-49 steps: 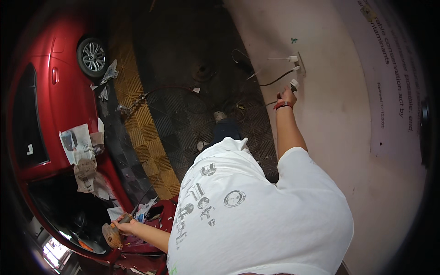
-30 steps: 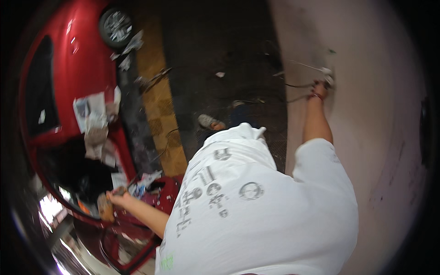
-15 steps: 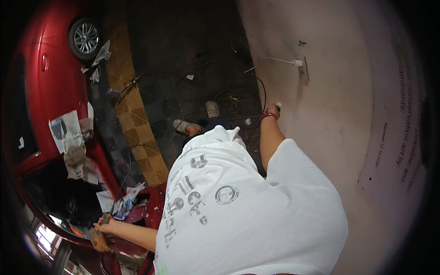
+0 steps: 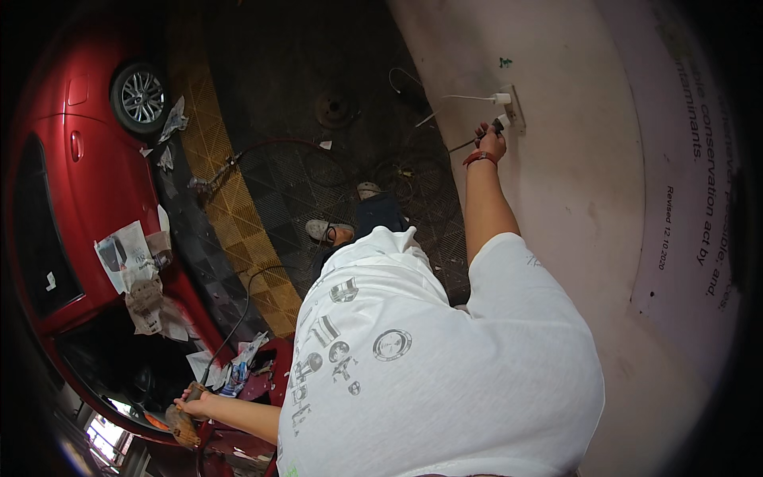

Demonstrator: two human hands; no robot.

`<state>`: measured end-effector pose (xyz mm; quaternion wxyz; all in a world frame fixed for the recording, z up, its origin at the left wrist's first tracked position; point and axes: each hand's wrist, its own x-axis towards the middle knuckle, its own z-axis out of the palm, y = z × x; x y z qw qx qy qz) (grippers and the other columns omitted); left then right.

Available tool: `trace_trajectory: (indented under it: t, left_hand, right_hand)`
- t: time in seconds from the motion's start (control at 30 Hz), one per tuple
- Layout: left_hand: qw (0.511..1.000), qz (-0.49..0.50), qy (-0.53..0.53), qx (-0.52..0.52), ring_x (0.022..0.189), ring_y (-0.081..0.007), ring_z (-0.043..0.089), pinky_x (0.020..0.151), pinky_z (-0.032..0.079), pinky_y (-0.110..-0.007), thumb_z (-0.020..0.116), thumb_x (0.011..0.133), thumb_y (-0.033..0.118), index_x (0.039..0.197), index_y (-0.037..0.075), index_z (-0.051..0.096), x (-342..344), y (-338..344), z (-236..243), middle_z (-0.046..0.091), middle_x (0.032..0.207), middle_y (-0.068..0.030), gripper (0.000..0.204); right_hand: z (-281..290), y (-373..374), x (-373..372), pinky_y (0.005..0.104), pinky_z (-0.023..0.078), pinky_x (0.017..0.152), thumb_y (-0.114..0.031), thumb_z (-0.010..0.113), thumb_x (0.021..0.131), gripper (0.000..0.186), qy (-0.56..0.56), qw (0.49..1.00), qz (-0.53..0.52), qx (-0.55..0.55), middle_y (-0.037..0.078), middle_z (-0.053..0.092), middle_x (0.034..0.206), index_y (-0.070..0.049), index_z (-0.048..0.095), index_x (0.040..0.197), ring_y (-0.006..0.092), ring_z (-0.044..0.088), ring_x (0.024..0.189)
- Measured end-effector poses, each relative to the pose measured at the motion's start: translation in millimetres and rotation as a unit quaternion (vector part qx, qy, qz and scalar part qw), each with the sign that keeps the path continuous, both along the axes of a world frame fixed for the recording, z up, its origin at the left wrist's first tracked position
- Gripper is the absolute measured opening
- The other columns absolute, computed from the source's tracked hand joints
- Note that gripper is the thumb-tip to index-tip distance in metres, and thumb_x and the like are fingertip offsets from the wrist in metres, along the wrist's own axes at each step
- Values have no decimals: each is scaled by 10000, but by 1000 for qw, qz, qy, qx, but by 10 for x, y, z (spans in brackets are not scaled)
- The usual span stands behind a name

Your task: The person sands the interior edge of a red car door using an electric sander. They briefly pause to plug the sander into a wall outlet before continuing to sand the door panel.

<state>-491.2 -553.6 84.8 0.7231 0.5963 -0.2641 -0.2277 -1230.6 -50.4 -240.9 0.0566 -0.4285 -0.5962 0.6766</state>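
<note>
holding a plug [image 4: 499, 124], likely hard, best by its body, in closed right grip [image 4: 490, 142], and likely heavier tool [image 4: 183, 426] in curled left grip [image 4: 193, 403]

A red car [image 4: 99, 187] at far left, its wheel [image 4: 140, 98] silver-spoked; yellow and black ribbed floor tiles [image 4: 233, 208], left of centre. White T-shirt [image 4: 469, 358] with grey motifs, lower centre — corded tool [image 4: 183, 426] tan-brown, lower left — plug [image 4: 501, 122] black-and-white, wristband [image 4: 480, 157] red, upper right.

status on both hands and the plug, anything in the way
Left hand gripping corded tool. Right hand holding plug at wall outlet, seating unclear. White adapter close beside plug, could crowd it.
</note>
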Motion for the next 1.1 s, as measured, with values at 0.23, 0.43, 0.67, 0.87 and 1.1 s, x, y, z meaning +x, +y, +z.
trace_trajectory:
  t: [0.23,0.43,0.67,0.87,1.1]
  left_hand:
    - [1000,5,12,6,585,-183,579,545,527,-322,731,902,117,874,45,534,122,-7,-94,549,677,-40,212]
    - [1000,16,9,4,613,-166,566,590,509,-301,712,935,203,832,82,546,189,5,-63,500,669,-2,230]
    - [997,77,8,-2,602,-158,551,576,496,-298,705,932,228,809,111,538,111,143,-67,494,667,3,238]
    - [994,-75,79,26,558,-133,513,529,475,-307,694,910,280,764,185,521,623,265,-93,482,639,29,245]
    - [991,-83,97,50,553,-131,536,461,391,-309,681,922,382,730,222,483,719,291,-185,514,622,53,318]
  right_hand:
    - [-199,181,-123,266,365,513,-180,566,1037,147,32,998,23,-57,25,684,809,-64,622,965,116,595,619]
    - [-144,54,-142,263,364,533,-238,505,1066,214,32,993,-8,-115,28,697,829,-83,621,977,113,605,650]
    - [-63,167,-252,286,393,562,-242,475,1077,229,46,993,-34,-107,39,713,866,-76,612,997,125,622,671]
    - [-96,9,-485,295,366,512,-119,563,954,137,-21,998,-24,-48,42,704,765,-72,658,868,130,558,594]
    - [-192,39,-440,301,262,388,-424,405,1045,514,-107,990,84,-34,39,717,825,-77,741,872,125,455,532]
